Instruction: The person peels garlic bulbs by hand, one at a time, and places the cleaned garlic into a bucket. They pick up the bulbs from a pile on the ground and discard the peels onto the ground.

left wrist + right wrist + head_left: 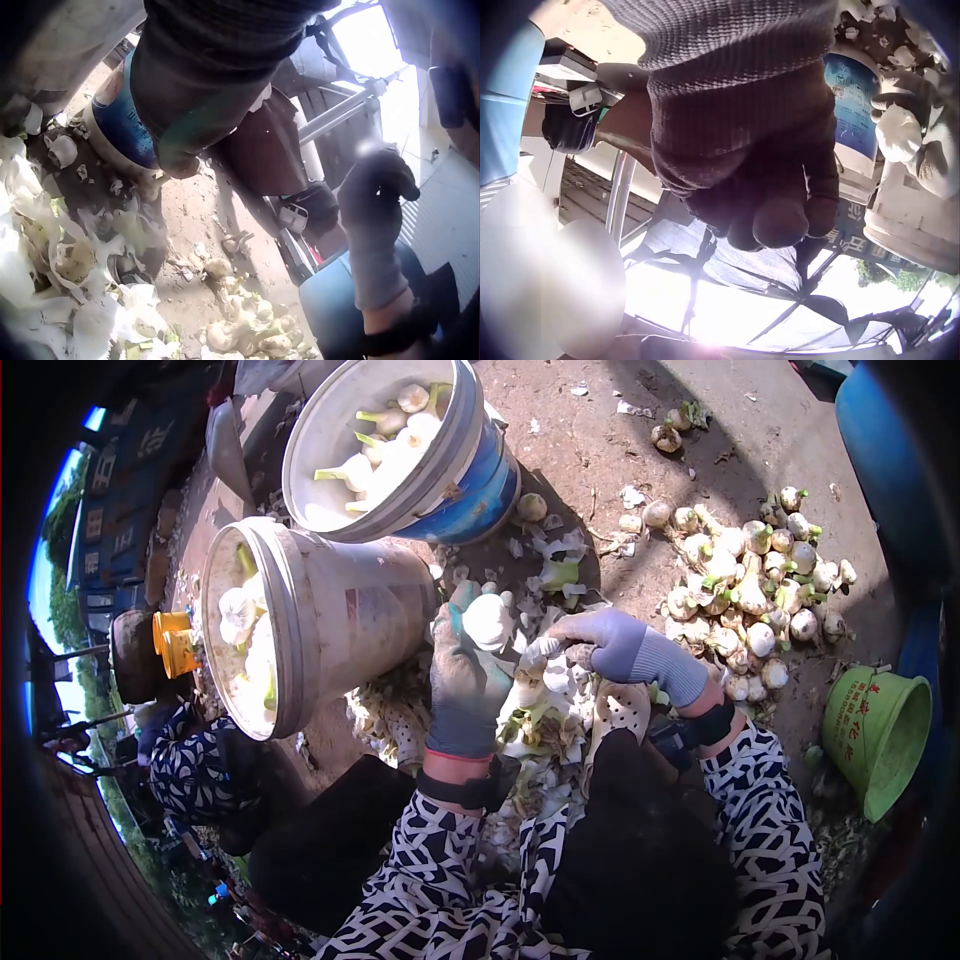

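The left hand (466, 675) grasped the garlic bulb (488, 623) in its fingers, just right of the pale bucket (370, 595); whether the fingers of the right hand (612, 644) gripped anything, I could not tell. A slackened hold could have let the smooth-looking bulb drop among the peelings (540, 732).

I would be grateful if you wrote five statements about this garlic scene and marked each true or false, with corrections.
1. The left hand holds a white bulb. True.
2. The right hand touches that same bulb. False: it is apart from it.
3. A pile of bulbs lies on the ground. True.
4. The blue-sided bucket contains no garlic. False: bulbs with green stems lie inside.
5. The green bucket bears printed writing. True.
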A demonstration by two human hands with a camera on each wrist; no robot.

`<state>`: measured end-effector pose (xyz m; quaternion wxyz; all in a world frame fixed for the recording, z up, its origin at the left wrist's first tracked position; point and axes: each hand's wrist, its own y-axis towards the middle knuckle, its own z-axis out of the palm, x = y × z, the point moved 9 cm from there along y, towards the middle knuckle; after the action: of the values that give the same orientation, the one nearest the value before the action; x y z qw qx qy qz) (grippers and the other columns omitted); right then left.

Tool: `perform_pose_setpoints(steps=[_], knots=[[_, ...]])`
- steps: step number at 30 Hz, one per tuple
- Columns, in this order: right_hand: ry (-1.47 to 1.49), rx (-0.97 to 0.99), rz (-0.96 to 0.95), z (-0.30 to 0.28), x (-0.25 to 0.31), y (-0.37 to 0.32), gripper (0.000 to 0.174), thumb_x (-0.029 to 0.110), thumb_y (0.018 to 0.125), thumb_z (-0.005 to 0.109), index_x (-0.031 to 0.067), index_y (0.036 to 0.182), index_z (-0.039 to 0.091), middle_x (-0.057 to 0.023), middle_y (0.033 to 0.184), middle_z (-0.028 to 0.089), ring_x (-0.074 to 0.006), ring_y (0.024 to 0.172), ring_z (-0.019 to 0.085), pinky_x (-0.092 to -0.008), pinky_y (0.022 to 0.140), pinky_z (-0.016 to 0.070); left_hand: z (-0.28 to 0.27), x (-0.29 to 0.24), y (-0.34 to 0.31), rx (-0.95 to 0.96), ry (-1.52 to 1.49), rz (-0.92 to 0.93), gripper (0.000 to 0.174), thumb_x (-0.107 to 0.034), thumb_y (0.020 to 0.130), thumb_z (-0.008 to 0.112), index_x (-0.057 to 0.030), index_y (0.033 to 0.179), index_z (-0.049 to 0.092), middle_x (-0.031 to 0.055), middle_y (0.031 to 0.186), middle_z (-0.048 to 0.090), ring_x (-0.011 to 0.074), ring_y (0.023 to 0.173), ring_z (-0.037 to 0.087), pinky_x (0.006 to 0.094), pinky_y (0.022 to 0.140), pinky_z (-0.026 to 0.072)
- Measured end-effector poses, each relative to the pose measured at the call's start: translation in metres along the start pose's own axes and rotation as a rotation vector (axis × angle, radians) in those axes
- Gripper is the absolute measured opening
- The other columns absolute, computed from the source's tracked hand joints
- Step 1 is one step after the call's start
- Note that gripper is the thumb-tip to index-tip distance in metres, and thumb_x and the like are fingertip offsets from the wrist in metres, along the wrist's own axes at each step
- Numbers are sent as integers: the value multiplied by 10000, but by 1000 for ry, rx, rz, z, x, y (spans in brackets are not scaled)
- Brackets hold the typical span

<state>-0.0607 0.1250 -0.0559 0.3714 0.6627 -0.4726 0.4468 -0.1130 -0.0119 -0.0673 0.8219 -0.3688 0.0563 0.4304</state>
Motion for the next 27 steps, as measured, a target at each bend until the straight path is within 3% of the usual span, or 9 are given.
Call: perform_pose_setpoints(steps=[2, 6, 8, 10, 12, 16, 19, 25, 27], knots=[[-754, 365, 415, 24, -52, -5, 267, 232, 825, 630, 107, 1060, 631, -121, 979, 646, -304, 944, 638, -415, 804, 508, 15, -24, -17, -9, 182, 107, 451, -363, 1003, 428, -85, 1359, 423, 120, 1278, 525, 280, 1154, 547, 435, 925, 492], [-636, -74, 594, -35, -97, 37, 330, 348, 839, 608, 107, 1064, 605, -144, 974, 652, -345, 940, 632, -447, 798, 499, 74, -158, -85, -18, 1084, 849, 365, -161, 976, 505, -20, 1310, 465, 142, 1255, 558, 297, 1150, 565, 410, 938, 509], [-660, -175, 775, -62, -116, 77, 474, 410, 776, 671, 107, 1129, 583, -177, 1023, 657, -361, 962, 636, -436, 839, 502, 85, -224, -127, -354, 1392, 1179, 373, -53, 954, 509, -3, 1321, 463, 150, 1304, 529, 285, 1198, 534, 354, 937, 506], [-580, -201, 705, -55, -184, 121, 470, 375, 794, 661, 114, 1175, 575, -181, 1053, 656, -360, 990, 632, -420, 849, 506, 111, -242, -148, -449, 1917, 1511, 409, -128, 966, 525, -3, 1348, 448, 153, 1364, 482, 268, 1229, 504, 345, 963, 481], [-921, -295, 279, -36, -210, 160, 406, 352, 833, 646, 109, 1155, 608, -173, 1064, 664, -344, 998, 637, -426, 844, 509, 131, -225, -148, -393, 1757, 1622, 476, -249, 971, 543, -5, 1365, 435, 148, 1380, 459, 231, 1222, 485, 363, 1041, 402], [40, -421, 580, -54, -198, 116, 436, 285, 815, 707, 68, 1182, 618, -151, 1082, 667, -267, 980, 655, -369, 855, 514, 109, -122, -70, 181, 1667, 1109, 532, -161, 832, 669, -12, 1311, 492, 189, 1347, 467, 318, 1243, 462, 409, 1054, 374], [550, -511, 611, -34, -121, 61, 295, 215, 881, 685, 27, 1106, 656, -74, 898, 697, -142, 875, 658, -269, 734, 515, 73, -40, -10, 234, 1779, 720, 776, -208, 756, 741, -59, 1422, 372, 231, 1386, 401, 365, 1234, 457, 402, 1032, 400], [1081, -566, 210, -27, -49, -10, 278, 199, 953, 585, 6, 1153, 577, -55, 960, 652, -91, 788, 619, -218, 719, 515, 21, 28, 12, 362, 1075, 288, 686, -72, 759, 733, 1, 1367, 425, 136, 1361, 487, 191, 1195, 519, 333, 1033, 412], [658, -527, 323, -35, -48, -24, 302, 270, 936, 603, 11, 1092, 588, -53, 916, 650, -115, 788, 619, -254, 714, 516, 35, 30, -2, 363, 1028, 284, 670, -90, 759, 747, 2, 1349, 445, 134, 1335, 512, 185, 1168, 541, 328, 1001, 444]])
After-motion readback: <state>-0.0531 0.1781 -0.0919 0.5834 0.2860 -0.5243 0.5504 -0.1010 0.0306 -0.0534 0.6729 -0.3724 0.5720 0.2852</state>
